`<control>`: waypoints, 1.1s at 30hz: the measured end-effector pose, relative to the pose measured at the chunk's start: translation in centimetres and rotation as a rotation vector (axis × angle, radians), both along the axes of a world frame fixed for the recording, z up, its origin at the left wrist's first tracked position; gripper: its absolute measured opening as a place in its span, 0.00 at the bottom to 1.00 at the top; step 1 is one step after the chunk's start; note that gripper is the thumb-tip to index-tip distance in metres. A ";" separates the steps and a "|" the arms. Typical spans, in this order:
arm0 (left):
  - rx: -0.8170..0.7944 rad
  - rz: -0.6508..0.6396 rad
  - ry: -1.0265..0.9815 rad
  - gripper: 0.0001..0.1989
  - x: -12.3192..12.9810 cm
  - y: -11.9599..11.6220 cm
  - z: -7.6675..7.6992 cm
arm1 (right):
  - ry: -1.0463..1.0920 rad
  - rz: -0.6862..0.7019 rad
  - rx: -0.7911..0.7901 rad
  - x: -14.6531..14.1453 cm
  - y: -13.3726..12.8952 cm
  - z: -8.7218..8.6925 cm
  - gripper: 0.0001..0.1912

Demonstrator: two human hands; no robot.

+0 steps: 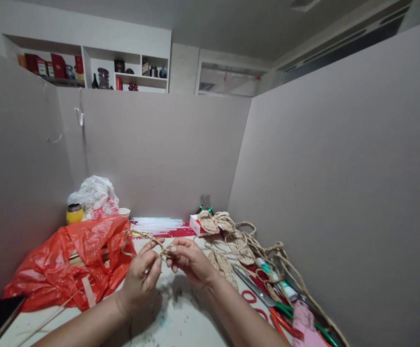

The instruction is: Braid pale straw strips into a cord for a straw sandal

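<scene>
Red plastic bag (50, 260), left. Left hand (142, 274), fingers curled, thumb and forefinger pinching twisted cord (148, 235) above table (181, 325), its loop reaching bagward. Right hand (191, 262) pinches cord too, just beside. Rope coils (241, 246), scissors (256, 289) farther right.

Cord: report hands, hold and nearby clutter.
Right hand pinching cord. Left hand at it, grip unclear. Red bag on left; scissors and rope coils on right.
</scene>
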State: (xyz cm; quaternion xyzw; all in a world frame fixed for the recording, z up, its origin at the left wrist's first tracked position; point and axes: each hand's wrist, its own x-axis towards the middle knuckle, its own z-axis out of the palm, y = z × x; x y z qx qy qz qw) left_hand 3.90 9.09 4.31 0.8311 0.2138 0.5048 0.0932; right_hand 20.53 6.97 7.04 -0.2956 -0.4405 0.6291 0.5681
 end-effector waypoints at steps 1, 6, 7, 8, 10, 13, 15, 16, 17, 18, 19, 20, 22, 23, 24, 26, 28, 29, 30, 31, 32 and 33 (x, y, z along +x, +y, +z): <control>0.030 0.010 0.022 0.10 -0.1 0.3 -0.3 | 0.028 -0.012 -0.072 -0.1 0.0 0.0 0.09; 0.127 0.046 0.141 0.05 -0.4 1.3 -1.8 | 0.133 -0.008 -0.354 -0.7 0.3 -0.3 0.07; 0.144 0.059 0.159 0.05 -0.4 1.3 -2.1 | 0.140 0.005 -0.386 -0.8 0.3 -0.3 0.06; 0.159 0.073 0.175 0.05 -0.5 1.3 -2.2 | 0.148 0.018 -0.420 -0.9 0.3 -0.2 0.06; 0.193 0.092 0.205 0.05 -0.5 1.2 -2.2 | 0.167 0.034 -0.484 -1.1 0.3 -0.2 0.05; 0.268 0.094 0.255 0.07 -0.5 1.1 -1.9 | 0.193 0.028 -0.552 -1.3 0.3 -0.3 0.07; 0.307 0.079 0.286 0.06 -0.5 1.2 -1.7 | 0.208 0.003 -0.563 -1.3 0.2 -0.4 0.08; 0.310 0.069 0.300 0.06 -0.5 1.3 -1.6 | 0.214 -0.010 -0.559 -1.2 0.2 -0.5 0.08; 0.303 0.060 0.313 0.06 -0.5 1.5 -1.6 | 0.218 -0.022 -0.551 -1.1 0.2 -0.6 0.08; 0.286 0.055 0.324 0.06 -0.5 1.6 -1.7 | 0.219 -0.030 -0.543 -1.0 0.3 -0.6 0.08; 0.265 0.054 0.335 0.06 -0.5 1.8 -1.7 | 0.221 -0.033 -0.529 -0.9 0.3 -0.7 0.08; 0.245 0.057 0.345 0.06 -0.6 2.0 -1.7 | 0.227 -0.034 -0.508 -0.7 0.4 -0.7 0.08; 0.220 0.073 0.364 0.06 -0.6 2.3 -1.8 | 0.247 -0.030 -0.459 -0.6 0.5 -0.8 0.07; 0.216 0.079 0.373 0.06 -0.7 2.4 -1.8 | 0.258 -0.028 -0.435 -0.5 0.5 -0.9 0.07; 0.217 0.081 0.379 0.06 -0.7 2.5 -1.8 | 0.266 -0.026 -0.414 -0.6 0.5 -0.9 0.06; 0.219 0.079 0.392 0.07 -0.7 2.6 -1.8 | 0.267 -0.029 -0.383 -0.7 0.5 -1.1 0.04; 0.217 0.075 0.410 0.08 -0.7 2.6 -1.9 | 0.256 -0.040 -0.343 -0.8 0.4 -1.3 0.02; 0.213 0.072 0.423 0.08 -0.7 2.6 -1.9 | 0.219 -0.054 -0.306 -0.8 0.5 -1.4 0.03; 0.208 0.065 0.437 0.08 -0.7 2.6 -1.9 | 0.155 -0.069 -0.261 -0.7 0.5 -1.6 0.04; 0.199 0.054 0.450 0.09 -0.6 2.5 -1.9 | 0.071 -0.081 -0.212 -0.6 0.6 -1.7 0.05; 0.187 0.038 0.457 0.09 -0.6 2.5 -1.8 | -0.026 -0.087 -0.164 -0.4 0.6 -1.8 0.07; 0.171 0.020 0.460 0.09 -0.5 2.4 -1.8 | -0.124 -0.091 -0.122 -0.2 0.7 -1.9 0.10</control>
